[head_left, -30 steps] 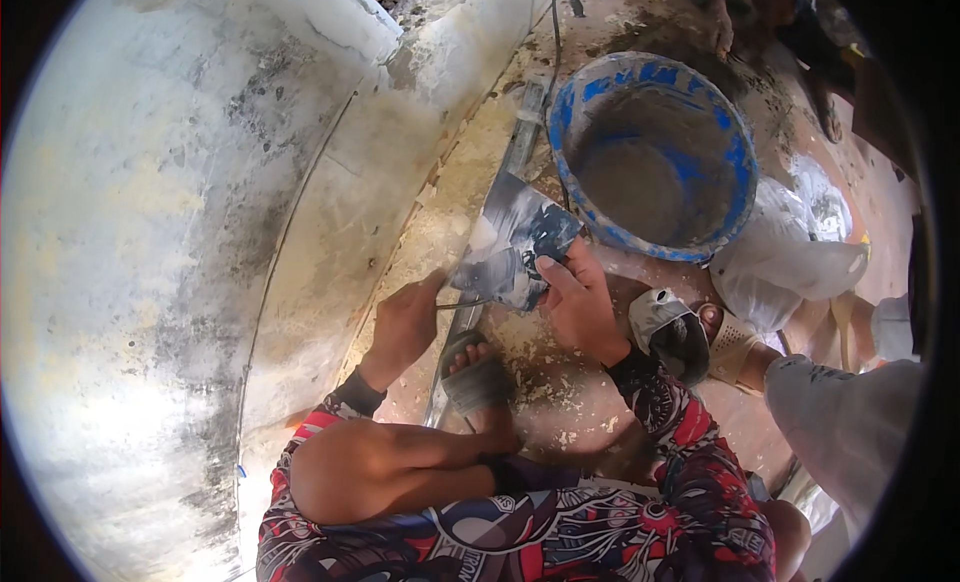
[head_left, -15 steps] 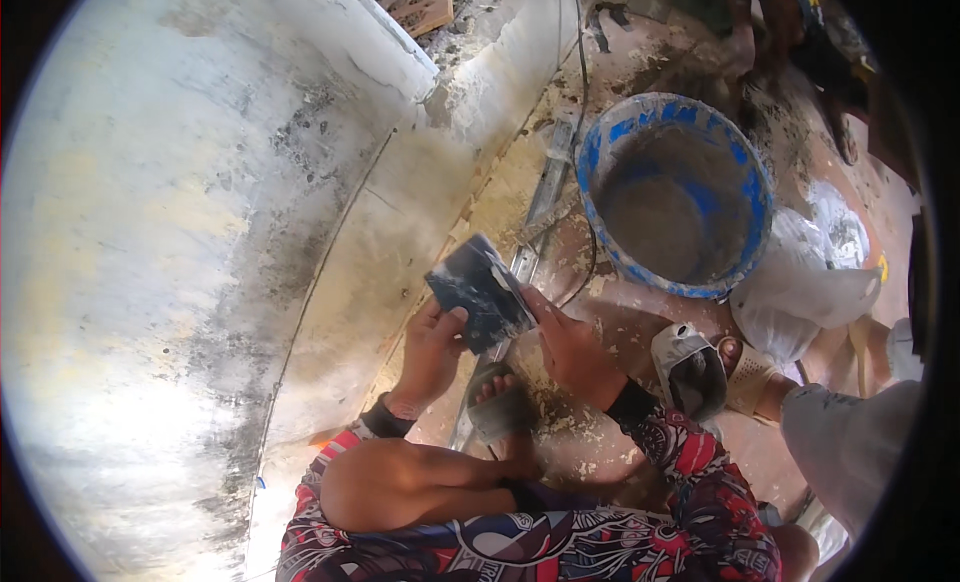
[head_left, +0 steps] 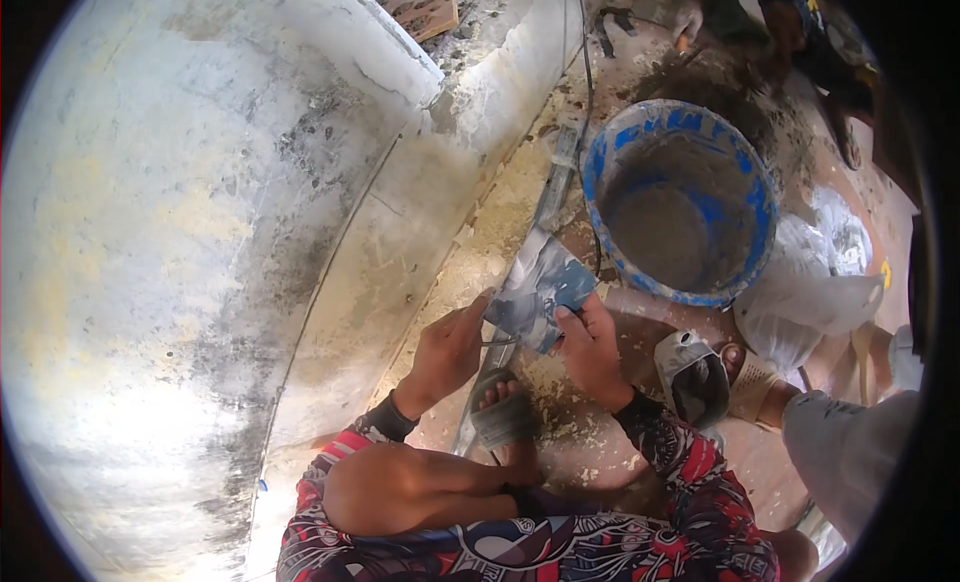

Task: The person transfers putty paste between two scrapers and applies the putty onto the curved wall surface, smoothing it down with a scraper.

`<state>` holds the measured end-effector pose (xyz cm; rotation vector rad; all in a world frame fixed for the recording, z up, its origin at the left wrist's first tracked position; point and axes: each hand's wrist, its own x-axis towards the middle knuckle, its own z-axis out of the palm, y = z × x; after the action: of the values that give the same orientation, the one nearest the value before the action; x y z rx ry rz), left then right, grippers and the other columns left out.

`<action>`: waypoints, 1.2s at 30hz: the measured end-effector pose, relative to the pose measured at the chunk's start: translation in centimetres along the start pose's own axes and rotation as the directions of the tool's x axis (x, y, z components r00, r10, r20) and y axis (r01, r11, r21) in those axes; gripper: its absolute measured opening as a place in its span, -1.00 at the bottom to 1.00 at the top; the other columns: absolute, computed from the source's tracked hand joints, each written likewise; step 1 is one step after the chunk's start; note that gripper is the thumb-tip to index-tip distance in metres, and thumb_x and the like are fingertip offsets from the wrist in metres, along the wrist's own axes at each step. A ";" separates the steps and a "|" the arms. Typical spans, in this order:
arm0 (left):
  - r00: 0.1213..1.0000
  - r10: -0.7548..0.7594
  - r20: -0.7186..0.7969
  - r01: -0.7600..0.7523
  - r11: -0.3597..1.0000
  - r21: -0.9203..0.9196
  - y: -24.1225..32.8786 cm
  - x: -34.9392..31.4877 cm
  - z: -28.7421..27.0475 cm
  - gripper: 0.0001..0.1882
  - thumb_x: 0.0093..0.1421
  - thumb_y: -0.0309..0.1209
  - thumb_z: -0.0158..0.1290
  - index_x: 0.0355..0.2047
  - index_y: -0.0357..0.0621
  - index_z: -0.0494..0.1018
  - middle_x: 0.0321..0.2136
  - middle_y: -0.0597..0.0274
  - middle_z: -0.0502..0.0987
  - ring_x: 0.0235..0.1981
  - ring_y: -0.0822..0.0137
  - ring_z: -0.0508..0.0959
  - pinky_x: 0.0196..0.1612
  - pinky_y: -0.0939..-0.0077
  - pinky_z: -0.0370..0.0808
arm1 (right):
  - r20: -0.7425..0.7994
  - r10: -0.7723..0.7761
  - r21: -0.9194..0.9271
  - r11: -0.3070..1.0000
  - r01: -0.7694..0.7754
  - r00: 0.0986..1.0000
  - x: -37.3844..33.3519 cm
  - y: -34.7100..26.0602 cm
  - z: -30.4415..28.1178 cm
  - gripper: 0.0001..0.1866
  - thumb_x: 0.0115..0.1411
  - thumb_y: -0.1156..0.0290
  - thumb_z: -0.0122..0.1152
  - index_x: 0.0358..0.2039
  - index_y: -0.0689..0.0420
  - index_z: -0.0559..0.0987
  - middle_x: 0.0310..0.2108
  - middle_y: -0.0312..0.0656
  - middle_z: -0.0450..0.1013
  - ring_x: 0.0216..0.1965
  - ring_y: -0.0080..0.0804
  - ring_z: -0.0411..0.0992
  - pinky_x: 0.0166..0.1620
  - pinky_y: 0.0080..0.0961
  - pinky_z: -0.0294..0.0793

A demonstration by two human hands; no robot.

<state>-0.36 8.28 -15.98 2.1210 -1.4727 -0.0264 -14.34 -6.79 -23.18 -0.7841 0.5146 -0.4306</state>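
Above my foot I hold a flat rectangular blue-grey plate streaked with white, its exact kind unclear. My right hand is closed on its right lower edge, the thumb lying on the upper face. At the opposite, left edge are the closed fingers of my left hand; part of their grip is hidden. A thin dark strip shows by the left fingers, too small to name. Beyond my right hand stands a blue bucket, crusted with grey material and holding a grey mix.
A long metal bar and a black cable lie along the stained wall. Clear plastic bags and a cut-open white container sit at right. Another person's hand and a seated person's leg are nearby.
The plate has been turned and tilted, now showing a lighter, streaked face, and sits slightly further right. My left thumb no longer lies across its face; my right thumb does.
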 end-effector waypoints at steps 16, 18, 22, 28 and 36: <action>0.692 -0.695 0.195 0.516 0.287 -0.807 -4.6 0.3 -3.6 -0.81 0.28 -0.54 -0.01 -0.11 -0.31 0.46 -0.26 0.24 0.59 -0.31 0.51 0.58 -0.20 0.59 0.52 | 0.138 0.024 0.159 0.986 -0.046 0.990 1.4 -1.8 -0.9 -0.72 0.38 0.47 -0.05 0.09 0.11 0.39 -0.20 -0.40 0.44 -0.28 -0.73 0.41 -0.29 -0.69 0.48; 0.737 -0.668 0.105 0.498 0.431 -0.752 -5.0 0.2 -3.9 -0.81 0.26 -0.55 0.02 -0.12 -0.31 0.47 -0.28 0.24 0.60 -0.32 0.51 0.57 -0.20 0.60 0.50 | 0.131 0.035 0.100 0.994 -0.048 0.991 1.5 -1.3 -1.4 -0.72 0.38 0.48 -0.05 0.08 0.11 0.40 -0.20 -0.41 0.44 -0.28 -0.74 0.41 -0.29 -0.69 0.48; 0.817 -0.568 0.099 0.560 0.742 -0.367 -5.2 0.7 -5.0 -0.85 0.24 -0.56 0.05 -0.18 -0.28 0.51 -0.35 0.29 0.59 -0.37 0.53 0.49 -0.26 0.59 0.43 | 0.171 0.067 0.106 0.991 -0.086 0.983 1.9 -1.1 -2.1 -0.72 0.37 0.53 -0.06 0.07 0.11 0.38 -0.10 -0.35 0.40 -0.12 -0.58 0.45 -0.16 -0.46 0.60; 0.965 -0.257 0.050 0.259 0.965 -0.034 -4.6 2.6 -5.5 -0.81 0.18 -0.60 0.07 -0.18 -0.22 0.53 -0.37 0.17 0.58 -0.38 0.30 0.55 -0.30 0.46 0.46 | 0.120 0.089 0.003 0.996 -0.090 0.989 2.1 -0.7 -2.1 -0.73 0.37 0.51 -0.06 0.06 0.10 0.38 -0.10 -0.35 0.40 -0.11 -0.57 0.46 -0.13 -0.41 0.61; 0.983 -0.019 0.184 -0.045 0.941 0.336 -3.6 4.9 -7.5 -0.76 0.15 -0.63 0.10 -0.15 -0.20 0.55 -0.25 0.06 0.59 -0.30 0.04 0.59 -0.25 0.42 0.52 | 0.072 0.092 0.035 0.995 -0.095 0.993 2.1 -0.2 -2.7 -0.72 0.36 0.46 -0.02 0.07 0.07 0.42 -0.21 -0.45 0.42 -0.27 -0.74 0.39 -0.28 -0.67 0.49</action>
<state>7.12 8.10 -9.81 2.4380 -1.7008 0.0390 -14.29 -9.48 -25.19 -0.7323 0.4740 -0.3246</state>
